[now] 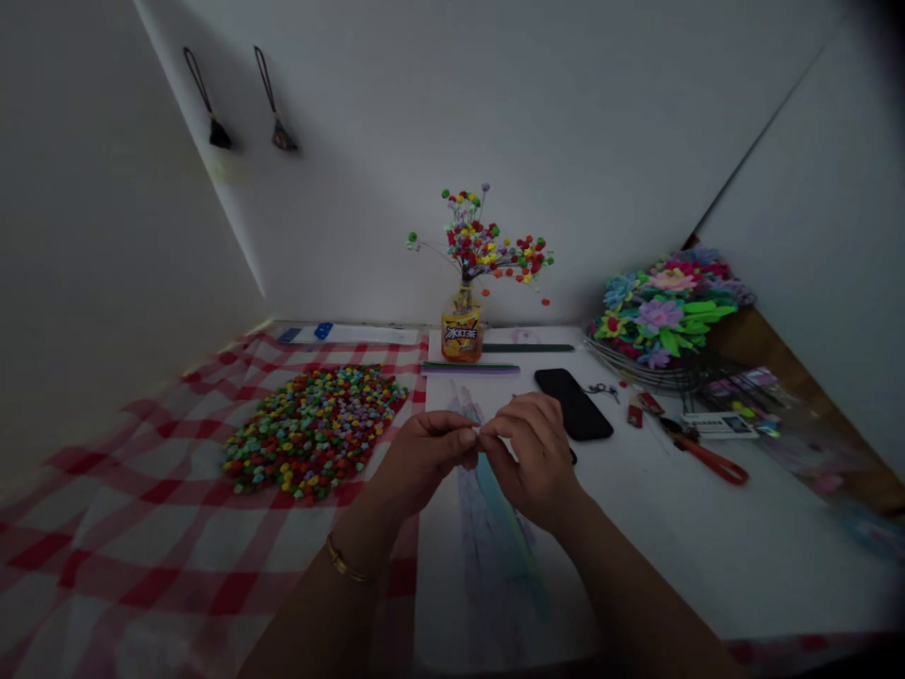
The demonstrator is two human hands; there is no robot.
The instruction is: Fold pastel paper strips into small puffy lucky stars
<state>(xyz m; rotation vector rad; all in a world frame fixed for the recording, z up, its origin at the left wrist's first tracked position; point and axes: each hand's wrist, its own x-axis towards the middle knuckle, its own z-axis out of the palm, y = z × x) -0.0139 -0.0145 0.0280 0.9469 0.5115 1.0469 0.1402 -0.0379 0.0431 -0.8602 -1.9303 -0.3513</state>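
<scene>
My left hand [422, 453] and my right hand [532, 455] meet fingertip to fingertip above the table, both pinched on a small pale piece of paper strip [478, 433] between them. Under the hands lie long pale blue and lilac paper strips [495, 528] on a white sheet. A gold bracelet [346, 564] sits on my left wrist. A heap of small colourful folded paper stars [315, 429] lies to the left on a red and white checked cloth [141, 528].
A bottle vase [462, 332] with bead-like coloured stems stands at the back centre. A black phone [572, 403] lies right of the hands. Red-handled pliers [711, 460], small tools and a wire basket of paper flowers [661, 321] are at the right.
</scene>
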